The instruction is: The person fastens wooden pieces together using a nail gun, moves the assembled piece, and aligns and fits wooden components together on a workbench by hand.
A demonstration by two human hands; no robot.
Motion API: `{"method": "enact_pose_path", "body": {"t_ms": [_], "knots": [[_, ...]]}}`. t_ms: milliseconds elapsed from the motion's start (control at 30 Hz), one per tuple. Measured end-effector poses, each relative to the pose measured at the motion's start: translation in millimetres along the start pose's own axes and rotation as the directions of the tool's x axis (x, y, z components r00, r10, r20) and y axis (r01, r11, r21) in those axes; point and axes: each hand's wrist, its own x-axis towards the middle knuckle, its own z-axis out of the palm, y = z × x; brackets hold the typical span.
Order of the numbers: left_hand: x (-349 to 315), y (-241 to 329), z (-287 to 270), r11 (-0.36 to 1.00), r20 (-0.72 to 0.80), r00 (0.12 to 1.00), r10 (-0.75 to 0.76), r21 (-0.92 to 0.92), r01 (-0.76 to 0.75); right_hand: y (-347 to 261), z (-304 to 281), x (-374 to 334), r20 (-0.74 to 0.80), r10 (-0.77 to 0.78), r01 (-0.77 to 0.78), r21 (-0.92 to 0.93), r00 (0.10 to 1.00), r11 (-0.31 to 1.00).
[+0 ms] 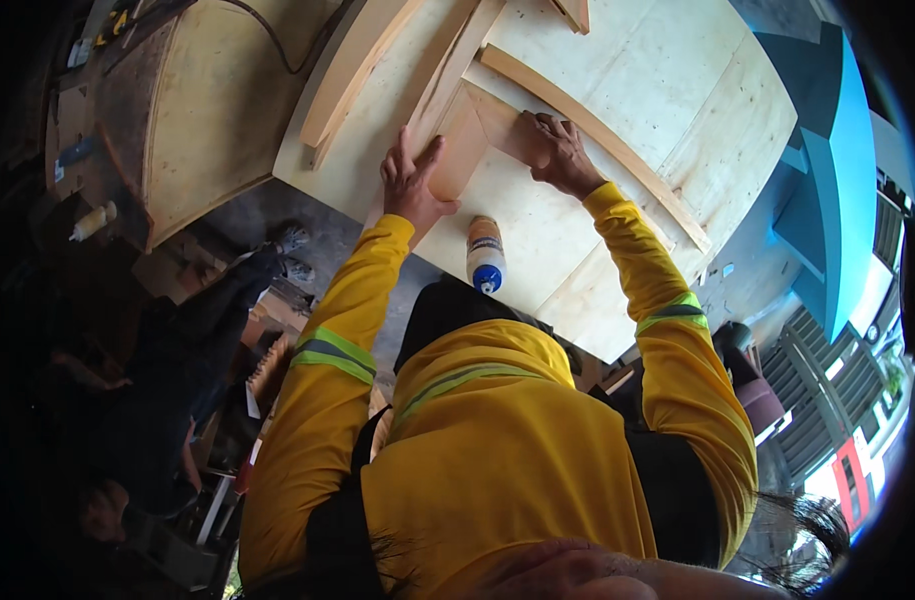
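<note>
Left flat wooden piece (pixel 459 150) and right flat wooden piece (pixel 512 128) — lying on the pale plywood top (pixel 657 60) between both hands, meeting at an angle at the far ends. Showing at far left a tan panel (pixel 217 110) and, nearer, a person in dark clothing (pixel 202 340). Coming next to a curved wooden part (pixel 362 70), resting on the plywood, then to a long wooden strip (pixel 455 65), running alongside the left piece. Spreading the fingers of the left hand (pixel 414 185) loosely over the wood there, thumb pointing right; pressing or merely touching, cannot tell. Nearer the body, pointing its blue cap this way: a bottle (pixel 484 250). Bending the fingers of the right hand (pixel 565 155) around the outer end of the right piece, gripping it. Just beyond, running diagonally past that hand, a narrow batten (pixel 617 153); at far right, showing a blue structure (pixel 847 185).
</note>
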Motion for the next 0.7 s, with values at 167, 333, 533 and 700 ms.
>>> {"method": "enact_pose_path", "body": {"t_ms": [167, 333, 533, 700], "knots": [[-3, 0, -2, 1.000, -0.018, 1.000, -0.021, -0.016, 0.021, -5, 1, -1, -0.005, 0.008, -0.008, -0.003, 1.000, 1.000], [-2, 1, -2, 0.999, -0.035, 0.999, -0.011, -0.046, 0.010, -20, 12, 16, -0.069, 0.112, -0.115, -0.035, 0.991, 0.993], [2, -1, 2, 0.997, -0.064, 0.997, 0.051, -0.050, -0.055, -23, 31, 51, -0.129, 0.145, -0.146, 0.000, 0.981, 0.989], [0, -4, 5, 0.995, -0.082, 0.995, 0.064, -0.066, -0.070, -15, 41, 54, -0.213, 0.083, -0.081, 0.020, 0.974, 0.997]]}}
